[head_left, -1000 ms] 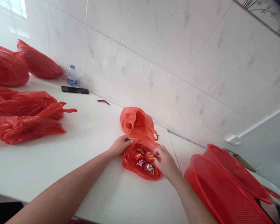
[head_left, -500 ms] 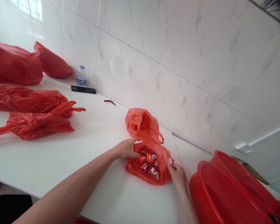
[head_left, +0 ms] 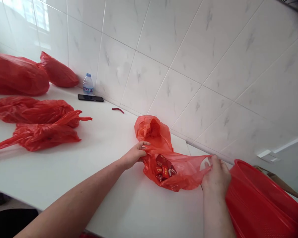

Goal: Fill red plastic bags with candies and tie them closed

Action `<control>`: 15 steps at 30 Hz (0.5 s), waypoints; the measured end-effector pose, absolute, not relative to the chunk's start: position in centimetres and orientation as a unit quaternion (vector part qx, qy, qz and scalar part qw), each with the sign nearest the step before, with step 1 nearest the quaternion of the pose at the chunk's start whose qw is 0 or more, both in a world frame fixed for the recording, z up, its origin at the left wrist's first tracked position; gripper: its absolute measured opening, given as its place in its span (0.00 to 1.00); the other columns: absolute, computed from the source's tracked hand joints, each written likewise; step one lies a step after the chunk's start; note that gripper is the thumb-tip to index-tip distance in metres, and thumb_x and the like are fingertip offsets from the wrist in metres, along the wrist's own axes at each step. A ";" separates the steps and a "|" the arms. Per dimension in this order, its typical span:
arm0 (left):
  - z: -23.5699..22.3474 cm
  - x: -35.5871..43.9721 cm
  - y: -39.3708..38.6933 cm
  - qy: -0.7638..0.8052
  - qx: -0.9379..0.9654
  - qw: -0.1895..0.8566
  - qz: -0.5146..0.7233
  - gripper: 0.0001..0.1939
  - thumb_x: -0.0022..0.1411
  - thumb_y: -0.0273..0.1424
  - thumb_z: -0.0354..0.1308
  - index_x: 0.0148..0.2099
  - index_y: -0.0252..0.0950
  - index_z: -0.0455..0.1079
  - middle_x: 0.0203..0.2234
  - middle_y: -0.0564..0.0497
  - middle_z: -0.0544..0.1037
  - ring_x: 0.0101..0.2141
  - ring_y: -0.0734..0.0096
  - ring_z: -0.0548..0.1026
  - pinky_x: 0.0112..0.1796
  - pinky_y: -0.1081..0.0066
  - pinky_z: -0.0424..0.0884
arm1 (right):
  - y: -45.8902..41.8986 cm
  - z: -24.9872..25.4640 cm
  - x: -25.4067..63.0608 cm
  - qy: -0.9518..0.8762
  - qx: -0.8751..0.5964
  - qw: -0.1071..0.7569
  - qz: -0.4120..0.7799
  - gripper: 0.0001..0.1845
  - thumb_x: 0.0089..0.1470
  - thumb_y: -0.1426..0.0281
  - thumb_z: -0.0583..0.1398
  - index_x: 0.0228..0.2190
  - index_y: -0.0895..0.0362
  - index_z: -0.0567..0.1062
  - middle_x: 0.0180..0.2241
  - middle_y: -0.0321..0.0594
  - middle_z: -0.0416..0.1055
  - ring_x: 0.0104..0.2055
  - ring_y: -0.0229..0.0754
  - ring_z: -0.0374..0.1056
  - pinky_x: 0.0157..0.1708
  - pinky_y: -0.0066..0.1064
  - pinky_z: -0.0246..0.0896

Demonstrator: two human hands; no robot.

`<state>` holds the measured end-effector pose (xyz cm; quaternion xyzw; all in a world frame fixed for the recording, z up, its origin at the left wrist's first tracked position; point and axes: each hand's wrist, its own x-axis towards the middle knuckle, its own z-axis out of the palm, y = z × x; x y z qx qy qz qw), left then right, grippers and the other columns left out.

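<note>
A thin red plastic bag (head_left: 182, 180) lies on the white table between my hands, its mouth stretched wide. Several red wrapped sweets or small packets (head_left: 165, 168) show inside it. My left hand (head_left: 135, 154) is closed on the bag's left edge, thumb and fingers pinching the film. Out to the right, my right hand (head_left: 216, 175) grips the bag's handle loop and pulls it taut. Just behind, a second red plastic bag (head_left: 152, 130) stands crumpled with its opening facing me, close to my left fingertips.
Knotted red bags (head_left: 47, 134) lie on the left of the white table (head_left: 106, 138), with larger filled ones (head_left: 17, 74) behind. A water bottle (head_left: 87, 84), a phone (head_left: 90, 98) and a small dark red strip (head_left: 118, 110) lie near the tiled wall. Red plastic baskets (head_left: 258, 198) stand at right.
My right hand has moved right and up, drawing the bag's handle out and stretching the film. My left hand has shifted slightly up and left. Fewer of the contents show now.
</note>
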<state>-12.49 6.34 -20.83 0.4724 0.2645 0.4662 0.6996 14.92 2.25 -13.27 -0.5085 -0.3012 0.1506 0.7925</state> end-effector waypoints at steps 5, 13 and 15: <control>-20.7 -12.4 6.0 0.227 0.489 0.712 0.449 0.27 0.45 0.21 0.55 0.50 0.39 0.61 0.41 0.47 0.72 0.37 0.67 0.73 0.36 0.67 0.70 | 2.5 -15.2 12.3 -0.418 -0.417 0.743 0.315 0.14 0.46 0.61 0.64 0.28 0.56 0.68 0.25 0.33 0.69 0.34 0.37 0.69 0.35 0.30 0.64; -20.4 -11.5 4.7 0.299 0.641 0.575 0.411 0.42 0.47 0.23 0.58 0.63 0.43 0.49 0.48 0.46 0.71 0.42 0.63 0.71 0.37 0.67 0.70 | 0.9 -19.6 9.3 -0.527 -0.488 0.589 0.370 0.19 0.57 0.52 0.52 0.27 0.55 0.65 0.16 0.26 0.50 0.17 0.30 0.45 0.16 0.22 0.44; -20.6 -11.0 4.5 0.359 0.679 0.494 0.408 0.39 0.48 0.22 0.55 0.62 0.42 0.50 0.46 0.46 0.72 0.39 0.65 0.72 0.37 0.67 0.70 | 0.6 -20.1 8.9 -0.534 -0.501 0.556 0.393 0.23 0.58 0.49 0.47 0.28 0.54 0.66 0.16 0.27 0.50 0.17 0.31 0.44 0.16 0.22 0.43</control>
